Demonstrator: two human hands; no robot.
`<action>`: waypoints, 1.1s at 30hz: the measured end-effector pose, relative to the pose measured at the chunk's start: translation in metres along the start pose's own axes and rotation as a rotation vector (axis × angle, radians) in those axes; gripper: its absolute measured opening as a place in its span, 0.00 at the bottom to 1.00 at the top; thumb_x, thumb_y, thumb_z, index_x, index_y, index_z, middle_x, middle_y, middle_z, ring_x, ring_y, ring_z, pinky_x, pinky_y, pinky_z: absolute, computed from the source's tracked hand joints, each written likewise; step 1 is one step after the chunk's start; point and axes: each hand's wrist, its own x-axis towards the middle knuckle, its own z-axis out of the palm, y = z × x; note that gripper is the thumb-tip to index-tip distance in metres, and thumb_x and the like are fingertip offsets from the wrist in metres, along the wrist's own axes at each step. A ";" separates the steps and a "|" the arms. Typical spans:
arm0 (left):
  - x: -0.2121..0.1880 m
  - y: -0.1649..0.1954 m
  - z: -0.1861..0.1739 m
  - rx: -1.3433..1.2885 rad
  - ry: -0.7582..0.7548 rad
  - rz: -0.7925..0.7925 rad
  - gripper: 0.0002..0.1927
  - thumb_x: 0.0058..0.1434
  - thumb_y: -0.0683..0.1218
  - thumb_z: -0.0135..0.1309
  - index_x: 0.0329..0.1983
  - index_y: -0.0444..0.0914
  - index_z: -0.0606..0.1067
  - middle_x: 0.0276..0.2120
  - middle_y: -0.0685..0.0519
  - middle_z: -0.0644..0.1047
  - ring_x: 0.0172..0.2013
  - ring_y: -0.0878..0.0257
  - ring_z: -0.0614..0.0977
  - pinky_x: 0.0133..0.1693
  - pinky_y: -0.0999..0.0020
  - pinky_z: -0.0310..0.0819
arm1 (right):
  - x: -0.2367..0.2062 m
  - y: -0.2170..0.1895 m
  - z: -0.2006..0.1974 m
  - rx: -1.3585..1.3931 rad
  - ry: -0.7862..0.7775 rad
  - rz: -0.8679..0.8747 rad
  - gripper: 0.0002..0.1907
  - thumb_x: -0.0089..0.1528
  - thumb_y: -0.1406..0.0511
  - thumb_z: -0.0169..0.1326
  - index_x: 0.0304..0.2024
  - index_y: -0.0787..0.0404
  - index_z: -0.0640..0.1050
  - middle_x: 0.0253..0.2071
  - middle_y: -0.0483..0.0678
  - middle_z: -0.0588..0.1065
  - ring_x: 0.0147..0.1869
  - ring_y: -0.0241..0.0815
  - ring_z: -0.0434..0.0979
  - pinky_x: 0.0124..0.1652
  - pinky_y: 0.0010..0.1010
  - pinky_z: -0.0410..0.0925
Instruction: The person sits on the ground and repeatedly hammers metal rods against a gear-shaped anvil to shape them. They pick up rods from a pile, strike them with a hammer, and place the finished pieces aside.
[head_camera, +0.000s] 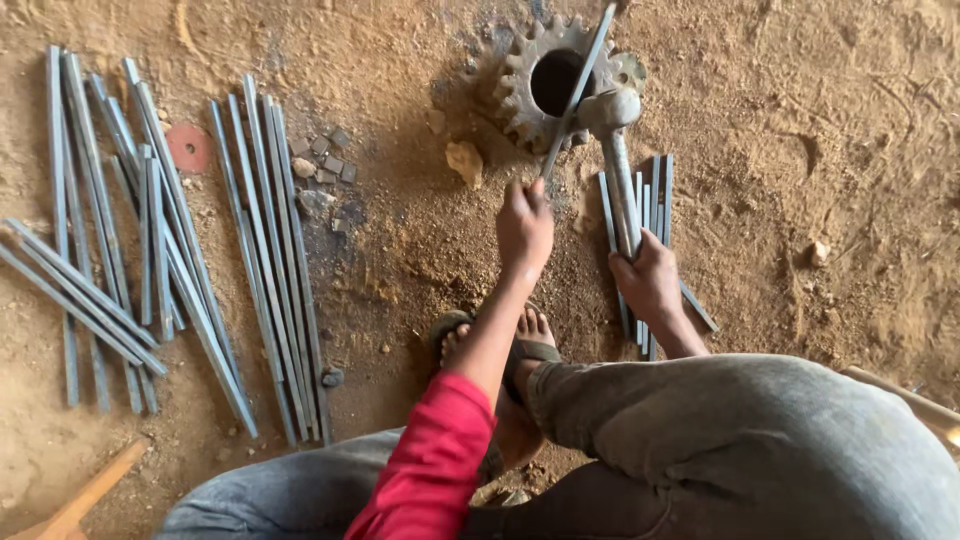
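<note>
My left hand (524, 228) has its grip clamped on the near end of a thin metal strip (578, 90), which I hold slanted so its middle lies across the big toothed gear wheel (545, 85) on the dirt floor (800, 150). My right hand (648, 280) has its grip closed round the handle of a hammer (612, 140), whose head sits right at the strip, over the rim of the gear and beside its round hole. I judge the step in hand to be hammering the strip on the gear as an anvil, with the blow either just landing or about to lift; I cannot tell which.

The next move, as I judge it, calls for keeping the strip steady and my fingers well back from the head while the hammer comes down on the same spot, or sliding the strip along to bring another part over the rim.

Just beneath my right hand lies a small bundle of strips (652, 200). My sandalled feet (505, 345) are tucked near. Well apart, far to my left, lie larger heaps of strips (150, 250), a red disc (188, 147) and some small square blocks (328, 158). A stone (465, 162) rests near the gear.
</note>
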 end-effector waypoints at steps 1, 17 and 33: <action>0.010 0.008 0.003 -0.002 0.011 0.014 0.20 0.77 0.56 0.39 0.38 0.38 0.70 0.18 0.59 0.68 0.13 0.71 0.63 0.13 0.75 0.54 | 0.000 -0.002 -0.001 0.000 -0.002 0.002 0.09 0.63 0.68 0.56 0.43 0.66 0.74 0.22 0.49 0.74 0.17 0.37 0.71 0.14 0.31 0.66; 0.061 0.053 -0.010 0.372 0.135 -0.076 0.30 0.66 0.69 0.47 0.22 0.43 0.75 0.14 0.59 0.73 0.10 0.70 0.68 0.12 0.71 0.59 | 0.028 -0.048 -0.031 0.010 0.155 -0.301 0.08 0.61 0.74 0.51 0.43 0.65 0.74 0.25 0.45 0.72 0.20 0.32 0.72 0.18 0.27 0.70; 0.004 0.009 -0.044 0.349 0.140 -0.070 0.29 0.70 0.65 0.48 0.18 0.44 0.72 0.11 0.61 0.69 0.08 0.71 0.61 0.10 0.72 0.51 | 0.034 -0.075 -0.032 0.000 0.118 -0.128 0.09 0.71 0.67 0.50 0.46 0.69 0.75 0.22 0.48 0.74 0.15 0.32 0.69 0.11 0.28 0.64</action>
